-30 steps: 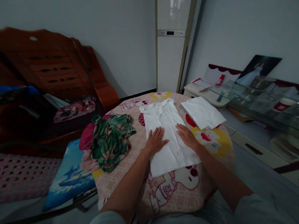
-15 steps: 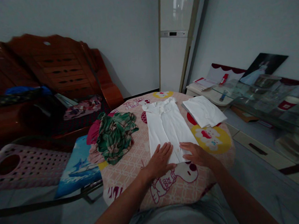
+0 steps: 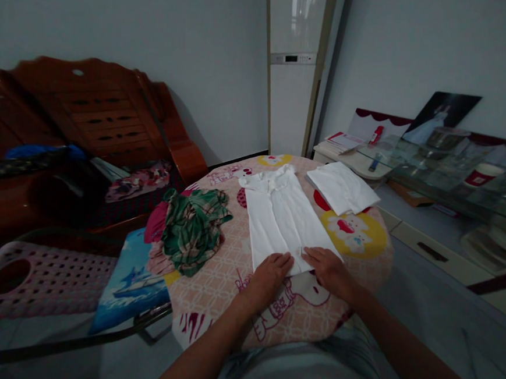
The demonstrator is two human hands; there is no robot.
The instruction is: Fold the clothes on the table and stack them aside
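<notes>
A white collared shirt (image 3: 286,222) lies as a long narrow strip on the round table, collar at the far end. My left hand (image 3: 274,274) is at its near hem, fingers close together on top of the cloth and thumb out of sight. Just to the right, my right hand (image 3: 327,268) has its fingers bent onto the same end, where a small crease rises between the fingertips. Beyond it on the right rests a folded white garment (image 3: 343,187). A crumpled green plaid garment (image 3: 195,229) lies on the left, over some pink cloth (image 3: 154,225).
A patterned pink tablecloth (image 3: 226,291) covers the table. To the left are a blue cushion (image 3: 131,286), a pink perforated plastic seat (image 3: 54,281) and a wooden sofa (image 3: 102,119). A glass-topped cabinet (image 3: 444,168) with various items stands on the right. Behind is a tall white air conditioner (image 3: 292,102).
Both hands have come closer together at the shirt's near end, their fingers less spread and more bent. The left thumb, seen before, is now hidden. The garments remain in place.
</notes>
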